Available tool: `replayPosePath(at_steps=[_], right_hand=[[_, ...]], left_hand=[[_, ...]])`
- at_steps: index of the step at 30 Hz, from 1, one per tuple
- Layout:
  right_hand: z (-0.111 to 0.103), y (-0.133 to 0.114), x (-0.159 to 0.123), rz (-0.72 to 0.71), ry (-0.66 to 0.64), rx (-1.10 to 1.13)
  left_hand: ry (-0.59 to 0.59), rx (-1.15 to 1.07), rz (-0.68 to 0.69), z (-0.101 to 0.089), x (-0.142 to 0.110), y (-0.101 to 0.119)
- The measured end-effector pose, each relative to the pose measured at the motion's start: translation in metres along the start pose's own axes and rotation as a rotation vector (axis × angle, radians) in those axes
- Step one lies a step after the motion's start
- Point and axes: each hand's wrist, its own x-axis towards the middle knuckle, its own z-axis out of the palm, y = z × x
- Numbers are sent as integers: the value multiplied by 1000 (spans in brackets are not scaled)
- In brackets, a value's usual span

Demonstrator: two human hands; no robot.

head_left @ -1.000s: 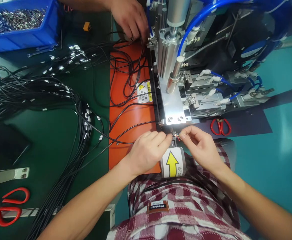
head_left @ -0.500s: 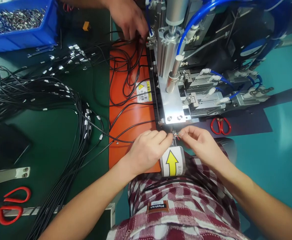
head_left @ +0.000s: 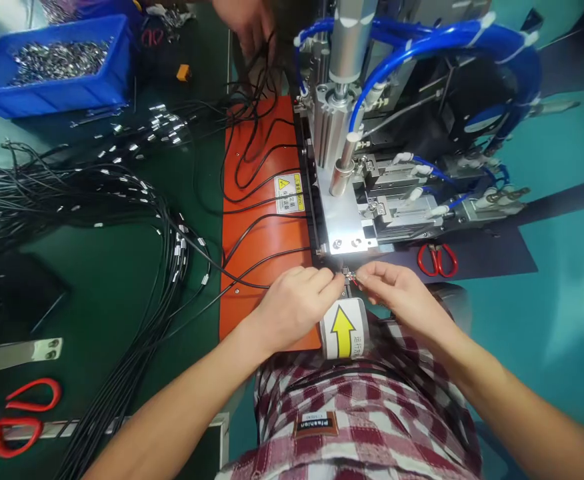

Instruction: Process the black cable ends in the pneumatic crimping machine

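My left hand (head_left: 299,303) is closed at the front end of the machine's track, its fingers wrapped around a black cable (head_left: 253,285) that comes in from the left. Opposite it, my right hand (head_left: 395,283) pinches thin wires (head_left: 355,281), partly red, at the cable's end. Both sets of fingertips meet over a small metal holder (head_left: 347,272), just below the machine's bright metal plate (head_left: 345,220). The fingers cover most of the cable end.
Several black cables cross the orange cover (head_left: 267,260) into the machine. Red-handled scissors (head_left: 26,417) lie at lower left, red-handled cutters (head_left: 437,260) at right. A blue bin (head_left: 67,93) holds small metal parts. Another person's hand (head_left: 247,23) handles cables at the top.
The view has shifted slightly. The other person's hand has moved up and away from the machine, pulling at the cables there. My hands stay at the metal holder with little movement.
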Motion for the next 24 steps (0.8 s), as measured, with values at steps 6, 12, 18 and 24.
replayPosePath(at_steps=[6, 12, 18, 24], right_hand=[[2, 5, -8, -263, 194, -210], [9, 11, -2, -305, 213, -300], [13, 10, -1, -220, 187, -285], [6, 0, 3, -46, 38, -134]], left_hand=[[14, -2, -7, 0, 0, 0], [16, -19, -8, 1, -1, 0], [19, -16, -5, 1, -1, 0], [42, -1, 7, 0, 0, -1]])
